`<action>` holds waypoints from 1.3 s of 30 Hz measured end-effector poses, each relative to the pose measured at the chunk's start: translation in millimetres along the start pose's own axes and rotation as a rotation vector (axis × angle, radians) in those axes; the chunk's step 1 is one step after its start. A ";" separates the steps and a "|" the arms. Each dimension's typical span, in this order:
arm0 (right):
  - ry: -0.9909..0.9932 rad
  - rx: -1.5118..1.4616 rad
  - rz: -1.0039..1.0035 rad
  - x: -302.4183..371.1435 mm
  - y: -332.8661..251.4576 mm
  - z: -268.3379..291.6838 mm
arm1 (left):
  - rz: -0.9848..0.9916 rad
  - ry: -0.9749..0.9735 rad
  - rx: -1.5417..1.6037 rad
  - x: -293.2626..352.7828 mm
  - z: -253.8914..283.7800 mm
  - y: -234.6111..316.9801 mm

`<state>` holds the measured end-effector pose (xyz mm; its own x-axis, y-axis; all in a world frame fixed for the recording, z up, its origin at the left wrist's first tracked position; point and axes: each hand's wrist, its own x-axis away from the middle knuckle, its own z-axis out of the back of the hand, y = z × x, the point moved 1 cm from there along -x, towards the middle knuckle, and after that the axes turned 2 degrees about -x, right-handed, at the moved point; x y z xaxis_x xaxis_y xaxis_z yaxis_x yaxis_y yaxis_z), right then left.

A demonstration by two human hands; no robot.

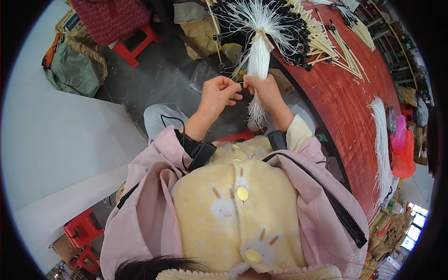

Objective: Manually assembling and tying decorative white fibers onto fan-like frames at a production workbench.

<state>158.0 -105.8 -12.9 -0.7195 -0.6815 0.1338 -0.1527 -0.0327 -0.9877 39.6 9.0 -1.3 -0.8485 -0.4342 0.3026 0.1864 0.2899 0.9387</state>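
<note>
A bundle of thin white strings (258, 60) hangs off the edge of the red table, tied near its top, where the strings fan out to small black pieces. My right hand (267, 92) is closed over the bundle's lower part, and loose string ends (256, 112) show beneath it. Close by on the left, my left hand (218, 97) is closed in a pinch, its thumb and forefinger on a thin white strand beside the right fingertips. The fingers of the right hand behind the bundle are hidden.
On the red table (340, 102) lie many pale sticks with black ends (345, 46) and another long bundle of white strings (381, 149). Red and pink plastic bags (403, 154) sit at its right. A red stool (136, 45) and a green bag (77, 65) stand at far left.
</note>
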 end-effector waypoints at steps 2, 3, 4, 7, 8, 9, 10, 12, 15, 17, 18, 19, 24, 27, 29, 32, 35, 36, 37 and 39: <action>0.000 -0.001 0.003 0.3 -0.8 0.2 | 0.026 -0.009 0.079 0.3 0.3 -0.8; -0.008 0.005 0.001 0.6 -0.9 0.5 | 0.014 -0.007 0.134 -1.1 1.2 -2.6; -0.016 0.012 -0.002 0.9 -0.9 0.6 | 0.003 -0.005 0.189 -2.6 2.1 -4.4; -0.027 0.027 -0.002 1.9 -3.2 0.0 | -0.007 0.016 0.238 -3.4 5.3 -7.2; -0.028 0.036 0.001 2.3 -4.5 -0.4 | -0.006 0.034 0.233 -3.1 7.0 -7.8; -0.029 0.044 0.004 2.6 -4.7 -0.6 | -0.004 0.052 0.227 -2.8 8.5 -8.3; -0.031 0.043 0.002 2.1 -4.0 -0.1 | -0.003 0.054 0.227 -2.5 9.7 -8.7; -0.032 0.071 0.000 0.1 -3.2 3.0 | 0.049 0.066 0.298 -1.7 11.0 -9.0; -0.035 0.087 0.000 0.3 -2.5 4.9 | 0.114 0.059 0.353 1.4 13.4 -8.1; -0.040 0.091 0.007 -0.3 -3.7 4.5 | 0.187 0.033 0.389 3.7 15.0 -3.9; -0.039 0.091 0.004 0.5 -4.9 4.8 | 0.191 0.033 0.390 5.4 14.7 1.3; -0.044 0.095 0.011 1.3 -7.0 5.0 | 0.216 0.015 0.366 6.9 14.1 8.2; -0.051 0.092 0.020 1.4 -8.7 2.4 | 0.195 -0.084 0.080 1.0 16.0 8.1; -0.056 0.100 0.019 0.7 -8.1 2.7 | 0.205 -0.115 0.083 -4.4 24.1 -8.5; -0.067 0.132 0.025 0.8 -8.3 5.7 | 0.292 -0.119 0.331 -6.7 28.9 -18.7; -0.059 0.144 0.017 0.9 -6.9 7.3 | 0.427 -0.090 0.499 -2.2 27.7 -24.3; -0.053 0.143 0.014 1.3 -7.5 6.3 | 0.476 -0.062 0.572 3.7 27.5 -21.2; -0.051 0.138 0.017 1.5 -9.9 5.3 | 0.454 -0.050 0.564 7.6 26.1 -11.9; -0.048 0.134 0.020 1.6 -11.6 4.6 | 0.433 -0.039 0.555 9.9 25.3 -6.7; -0.049 0.129 0.016 2.2 -13.2 4.3 | 0.407 -0.023 0.492 11.6 25.3 -4.2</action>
<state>161.3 -110.0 0.1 -0.6864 -0.7178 0.1166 -0.0506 -0.1128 -0.9923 16.5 24.4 -5.9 -0.7691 -0.1905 0.6101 0.2511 0.7878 0.5625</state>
